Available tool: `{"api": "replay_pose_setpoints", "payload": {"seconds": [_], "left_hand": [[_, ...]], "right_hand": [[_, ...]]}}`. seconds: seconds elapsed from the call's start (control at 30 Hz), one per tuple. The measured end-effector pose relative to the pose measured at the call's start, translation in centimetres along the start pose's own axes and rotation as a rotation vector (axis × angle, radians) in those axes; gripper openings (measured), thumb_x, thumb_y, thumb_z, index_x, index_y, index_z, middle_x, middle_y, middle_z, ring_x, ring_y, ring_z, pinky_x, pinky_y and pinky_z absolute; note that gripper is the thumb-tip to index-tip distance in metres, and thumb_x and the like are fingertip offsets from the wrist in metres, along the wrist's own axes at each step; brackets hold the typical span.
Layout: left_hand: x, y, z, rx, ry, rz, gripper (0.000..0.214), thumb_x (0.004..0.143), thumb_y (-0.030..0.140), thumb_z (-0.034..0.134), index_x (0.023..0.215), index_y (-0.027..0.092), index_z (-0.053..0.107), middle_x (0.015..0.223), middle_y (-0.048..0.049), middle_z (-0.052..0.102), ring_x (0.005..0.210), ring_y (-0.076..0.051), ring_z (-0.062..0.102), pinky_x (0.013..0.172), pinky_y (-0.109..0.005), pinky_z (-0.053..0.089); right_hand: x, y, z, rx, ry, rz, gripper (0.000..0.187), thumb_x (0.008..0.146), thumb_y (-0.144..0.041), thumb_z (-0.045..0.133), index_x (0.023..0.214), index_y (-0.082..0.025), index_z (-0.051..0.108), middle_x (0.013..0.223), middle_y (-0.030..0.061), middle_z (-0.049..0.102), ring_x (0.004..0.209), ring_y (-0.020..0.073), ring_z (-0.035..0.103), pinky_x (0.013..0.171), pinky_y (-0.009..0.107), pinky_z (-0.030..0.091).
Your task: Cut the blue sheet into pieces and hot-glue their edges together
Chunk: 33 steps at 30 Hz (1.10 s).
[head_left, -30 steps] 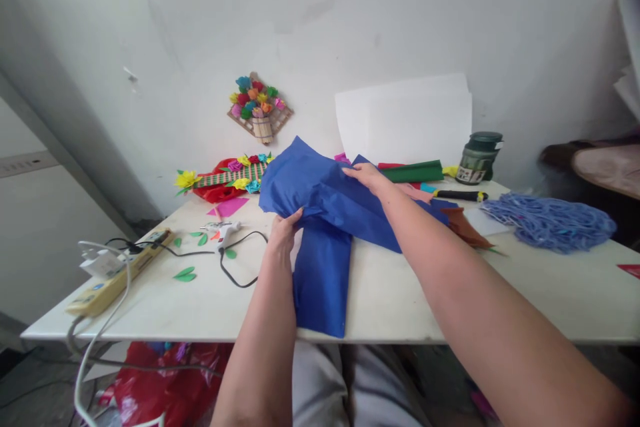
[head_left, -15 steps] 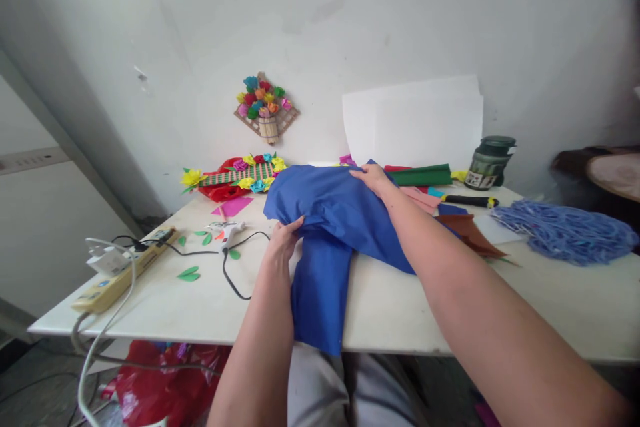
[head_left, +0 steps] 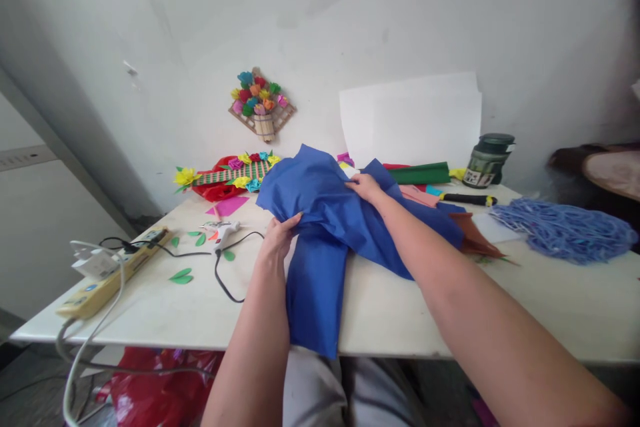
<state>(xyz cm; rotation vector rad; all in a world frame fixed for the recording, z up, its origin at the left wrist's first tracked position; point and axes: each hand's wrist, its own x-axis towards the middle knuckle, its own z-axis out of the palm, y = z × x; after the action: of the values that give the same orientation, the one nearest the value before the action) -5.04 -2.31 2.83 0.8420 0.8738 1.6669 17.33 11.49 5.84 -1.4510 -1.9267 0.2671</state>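
Observation:
A large blue sheet (head_left: 320,197), creased like crepe paper or thin fabric, lies bunched across the middle of the table. One strip of it drapes over the front edge. My left hand (head_left: 281,233) pinches its near left side, thumb on top. Farther back and to the right, my right hand (head_left: 364,188) grips a fold near the sheet's upper edge, its fingertips partly hidden. Left of the sheet are a white glue gun (head_left: 226,235) with a black cord and several green paper leaves (head_left: 181,276).
A power strip (head_left: 113,273) with cables runs along the table's left side. A flower-covered woven craft (head_left: 235,175) stands behind. To the right are green paper (head_left: 423,173), brown paper (head_left: 477,235), a dark jar (head_left: 487,161) and a blue yarn bundle (head_left: 565,228).
My right hand has moved slightly down and left with the sheet's fold. The back of the sheet now bulges higher, into a peak. My left hand keeps its pinch.

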Motion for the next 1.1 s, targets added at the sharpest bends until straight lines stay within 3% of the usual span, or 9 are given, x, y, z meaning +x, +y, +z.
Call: {"api": "replay_pose_setpoints", "payload": {"seconds": [0.1, 0.27, 0.4, 0.57, 0.8, 0.93, 1.1], "left_hand": [[-0.1, 0.2, 0.3, 0.017, 0.010, 0.017, 0.040, 0.046, 0.014, 0.079, 0.084, 0.011, 0.066, 0.079, -0.0082, 0.070, 0.065, -0.019, 0.065, 0.058, -0.027, 0.052], [-0.1, 0.4, 0.4, 0.028, 0.055, 0.010, 0.038, 0.043, 0.011, 0.078, 0.079, 0.009, 0.066, 0.072, -0.0075, 0.070, 0.061, -0.018, 0.064, 0.058, -0.026, 0.051], [0.3, 0.1, 0.2, 0.030, 0.115, -0.014, 0.033, 0.044, 0.011, 0.077, 0.074, 0.009, 0.065, 0.066, -0.0061, 0.068, 0.055, -0.017, 0.062, 0.055, -0.027, 0.050], [0.7, -0.2, 0.2, 0.002, 0.150, -0.028, 0.030, 0.044, 0.009, 0.075, 0.072, 0.011, 0.064, 0.063, -0.0034, 0.067, 0.052, -0.015, 0.061, 0.051, -0.026, 0.049], [0.9, -0.5, 0.6, -0.077, 0.170, 0.027, 0.029, 0.048, 0.007, 0.071, 0.075, 0.013, 0.065, 0.067, -0.0021, 0.068, 0.062, -0.015, 0.064, 0.060, -0.024, 0.050], [0.8, -0.3, 0.8, -0.097, 0.184, 0.060, 0.028, 0.049, 0.008, 0.071, 0.075, 0.014, 0.065, 0.067, -0.0014, 0.068, 0.063, -0.015, 0.064, 0.062, -0.024, 0.051], [1.1, -0.5, 0.8, -0.106, 0.218, 0.072, 0.026, 0.049, 0.006, 0.071, 0.073, 0.012, 0.065, 0.065, -0.0013, 0.068, 0.058, -0.014, 0.063, 0.059, -0.024, 0.052]], "right_hand": [[-0.7, -0.7, 0.3, -0.172, -0.069, -0.004, 0.031, 0.081, -0.041, 0.050, 0.103, -0.023, 0.064, 0.103, 0.0055, 0.065, 0.094, 0.0234, 0.059, 0.074, 0.033, 0.044], [-1.8, -1.6, 0.3, -0.283, 0.054, -0.050, 0.055, 0.078, -0.036, 0.054, 0.129, -0.020, 0.042, 0.109, 0.0093, 0.062, 0.096, 0.0257, 0.058, 0.076, 0.037, 0.044], [-2.0, -2.4, -1.0, -0.276, 0.136, -0.186, 0.052, 0.075, -0.021, 0.056, 0.125, -0.018, 0.047, 0.124, 0.0087, 0.051, 0.107, 0.0245, 0.050, 0.088, 0.037, 0.039], [-4.8, -5.4, -2.0, -0.185, 0.280, -0.375, 0.036, 0.087, -0.017, 0.035, 0.118, -0.015, 0.055, 0.120, 0.0083, 0.054, 0.112, 0.0211, 0.045, 0.094, 0.035, 0.033], [-9.7, -7.9, 0.6, -0.277, 0.138, -0.636, 0.039, 0.092, -0.026, 0.031, 0.121, -0.014, 0.053, 0.126, 0.0097, 0.052, 0.113, 0.0216, 0.046, 0.097, 0.037, 0.030], [-9.5, -7.0, 1.3, -0.329, 0.134, -0.597, 0.042, 0.092, -0.032, 0.032, 0.125, -0.012, 0.050, 0.133, 0.0113, 0.045, 0.118, 0.0231, 0.042, 0.097, 0.038, 0.031], [-9.1, -5.4, 1.0, -0.335, 0.036, -0.512, 0.043, 0.093, -0.037, 0.030, 0.129, -0.020, 0.046, 0.136, 0.0044, 0.042, 0.121, 0.0213, 0.041, 0.096, 0.037, 0.034]]}}
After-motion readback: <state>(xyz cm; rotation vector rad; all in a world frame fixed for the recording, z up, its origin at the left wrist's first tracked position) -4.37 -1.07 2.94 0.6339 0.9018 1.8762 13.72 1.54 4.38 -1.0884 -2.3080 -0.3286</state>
